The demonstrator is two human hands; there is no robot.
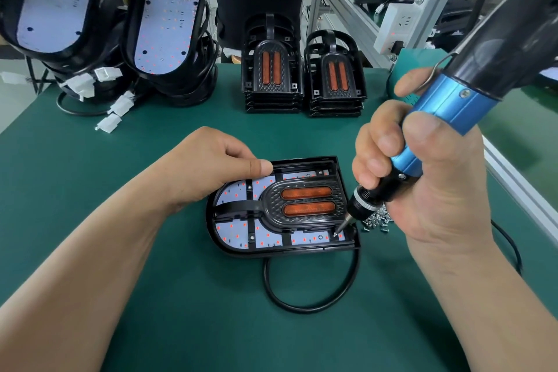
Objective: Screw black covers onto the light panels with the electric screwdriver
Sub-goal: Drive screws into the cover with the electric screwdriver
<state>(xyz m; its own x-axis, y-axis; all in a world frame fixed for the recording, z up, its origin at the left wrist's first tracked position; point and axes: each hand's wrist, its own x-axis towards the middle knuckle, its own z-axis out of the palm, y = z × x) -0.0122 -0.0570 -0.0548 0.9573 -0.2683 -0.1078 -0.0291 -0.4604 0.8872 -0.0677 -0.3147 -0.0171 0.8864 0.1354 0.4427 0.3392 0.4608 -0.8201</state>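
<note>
Lying flat on the green worktop (181, 296), close in front of the person, is one light panel (234, 231) with white board and small red dots. A black cover (305, 204) with two orange lenses sits inside it. The left hand (205, 172) holds the panel at its far rim: the thumb presses on the rim and the other fingers are curled behind it. The right hand (437, 184) is wrapped around the blue body of the electric screwdriver (447, 112), which is tilted. Its bit touches a screw (336, 233) at the near right corner of the cover. A small pile of loose screws (377, 219) lies just beside the panel, on the right. A black cable (311, 296) makes a loop from the near edge of the panel.

At the far side of the worktop stand two stacks of covers (271, 75), and to the left two stacks of panels (166, 36) with white connectors (120, 104).
</note>
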